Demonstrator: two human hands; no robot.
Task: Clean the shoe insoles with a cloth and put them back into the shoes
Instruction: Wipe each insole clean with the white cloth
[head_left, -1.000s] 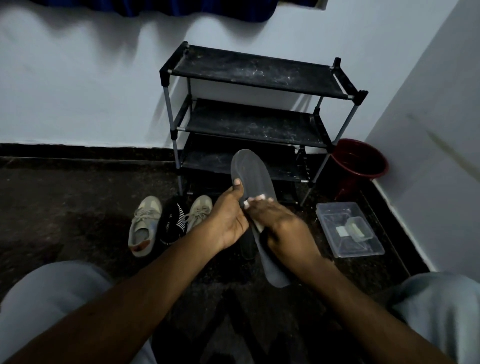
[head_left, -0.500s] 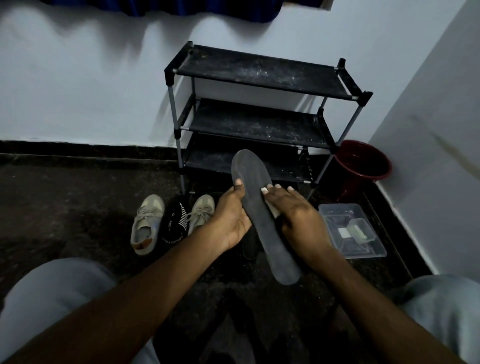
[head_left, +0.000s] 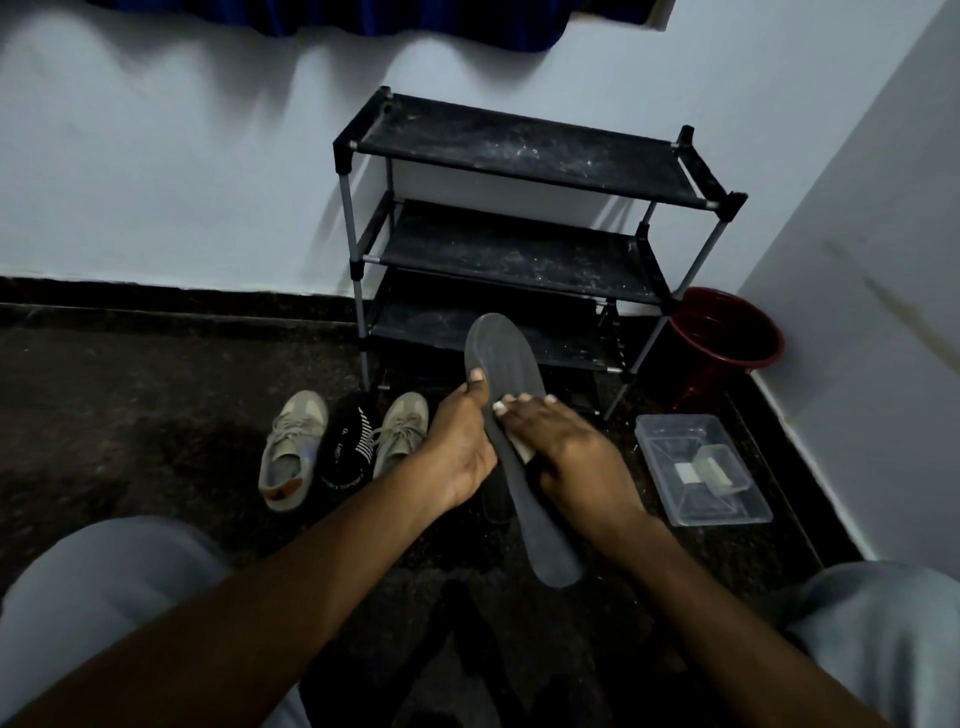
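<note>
Left hand (head_left: 457, 447) grips the dark insole (head_left: 511, 441) by its edge; right hand (head_left: 563, 447) presses a pale cloth (head_left: 522, 451) against it.

A: Insole (head_left: 543, 530), how's it looking?
B: It's looking dark grey and matt. Foam or rubber, I'm not telling which. The cloth (head_left: 522, 450) is showing white and soft, weave too small.
A: Rack?
B: The shelves (head_left: 519, 150) are looking like black matt fabric, carrying pale dusty specks. The poles (head_left: 349, 228) are showing bare grey metal, the joints (head_left: 343, 156) black plastic.
A: Bucket, box?
B: The bucket (head_left: 727, 358) is shining a little, dark red plastic. The box (head_left: 670, 493) is looking clear, smooth plastic.
A: Shoes, floor?
B: The shoes (head_left: 291, 447) are looking like beige matt fabric with woven laces. The floor (head_left: 130, 415) is reading as dark speckled stone, and the wall (head_left: 156, 182) is looking matt painted.
</note>
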